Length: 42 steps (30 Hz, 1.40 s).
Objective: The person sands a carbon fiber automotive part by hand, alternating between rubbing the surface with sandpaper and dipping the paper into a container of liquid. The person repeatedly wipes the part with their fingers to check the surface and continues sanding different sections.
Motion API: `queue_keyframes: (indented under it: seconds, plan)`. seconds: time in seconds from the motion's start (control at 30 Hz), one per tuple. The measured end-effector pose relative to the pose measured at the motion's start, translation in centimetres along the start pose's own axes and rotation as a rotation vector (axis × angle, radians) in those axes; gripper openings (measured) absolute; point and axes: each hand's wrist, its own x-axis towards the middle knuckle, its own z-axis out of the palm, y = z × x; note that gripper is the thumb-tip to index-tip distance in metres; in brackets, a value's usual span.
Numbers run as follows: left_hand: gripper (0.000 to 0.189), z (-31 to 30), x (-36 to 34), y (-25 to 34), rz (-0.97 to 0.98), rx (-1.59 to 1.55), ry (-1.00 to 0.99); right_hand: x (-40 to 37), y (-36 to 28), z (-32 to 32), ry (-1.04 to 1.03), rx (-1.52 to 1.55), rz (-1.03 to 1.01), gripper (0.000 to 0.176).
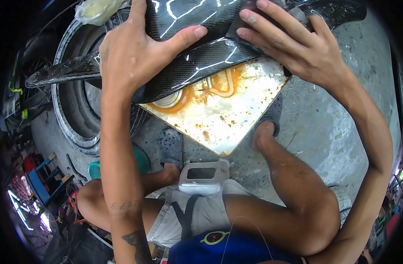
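A glossy black carbon-fibre panel (210, 55) with a woven pattern and bright light reflections lies across the top of the view. My left hand (133, 55) rests on its left part, thumb stretched out over the surface; the other fingertips run past the top edge. On the right, my right hand (302, 46) presses a matte dark grey sheet (235, 27), which looks like sandpaper, against the panel with its fingers. Beneath the panel stands a rusty, whitish square metal can (219, 112), one corner pointing toward me.
A tyre (58, 97) lies at the left under the panel's narrow arm, with a crumpled plastic bag (98, 11) on top. A teal container (140, 159) is near my left leg. A grey stool (203, 167) shows between my thighs. Tools and clutter (45, 178) fill the lower left.
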Motion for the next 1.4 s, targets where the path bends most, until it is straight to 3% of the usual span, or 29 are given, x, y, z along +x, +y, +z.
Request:
queue_keyframes:
  seconds: [0.13,0.2,0.23,0.3,0.37,0.47,0.57,0.63,0.8,0.9,0.93,0.97,1.07,1.2,1.27,1.4]
  plan:
    - [0.123,-0.1,-0.2,0.0,-0.048,0.079,-0.015,-0.1,-0.1,-1.1,0.015,0.082,0.074,0.037]
    - [0.110,0.5,-0.5,-0.5,0.015,0.047,0.091,-0.9,-0.4,-2.7,0.062,0.221,0.215,0.036]
    - [0.110,0.8,-0.7,-0.6,0.021,0.035,0.087,-1.7,-0.5,-3.6,0.121,0.345,0.331,0.036]
    - [0.099,1.1,-1.3,-0.9,0.169,0.383,0.216,-3.5,-0.6,-5.1,0.291,0.647,0.609,0.036]
    - [0.100,1.9,-1.7,-0.7,0.254,0.421,0.302,-5.6,-0.6,-5.9,0.500,0.964,0.831,0.036]
    - [0.093,3.2,-2.5,0.2,0.227,0.420,0.402,-7.5,-0.4,-5.3,0.697,1.282,0.935,0.036]
    - [0.090,3.5,-2.4,0.0,0.267,0.418,0.414,-8.4,-0.6,-3.6,0.735,1.395,0.954,0.035]
    - [0.084,2.8,-2.6,-0.2,0.273,0.389,0.379,-8.8,-1.0,-1.9,0.595,1.280,1.045,0.032]
    - [0.077,1.7,-2.4,-1.1,0.322,0.188,0.264,-6.8,-1.8,1.2,0.551,1.134,0.828,0.028]
    - [0.082,1.5,-2.5,-0.9,0.305,0.194,0.227,-4.2,-1.7,2.6,0.514,1.013,0.923,0.026]
    - [0.084,1.5,-2.5,-0.6,0.305,0.245,0.241,-1.8,-3.3,2.7,0.670,1.214,0.952,0.029]
    - [0.087,1.7,-2.6,-0.4,0.306,0.296,0.256,-1.4,-3.2,3.1,0.672,1.216,0.953,0.029]
    - [0.091,2.4,-2.3,-0.7,0.282,0.292,0.313,-1.4,-2.0,4.7,0.597,1.066,0.733,0.022]
    - [0.093,2.8,-2.2,-0.1,0.173,0.374,0.298,-1.3,-2.1,5.8,0.611,0.963,0.681,0.020]
    - [0.093,3.1,-2.1,0.4,0.133,0.404,0.319,-1.4,-1.8,6.2,0.623,0.710,0.493,0.020]
    - [0.087,3.8,-2.5,1.5,0.087,0.442,0.386,-1.0,-2.2,7.4,0.689,0.635,0.423,0.020]
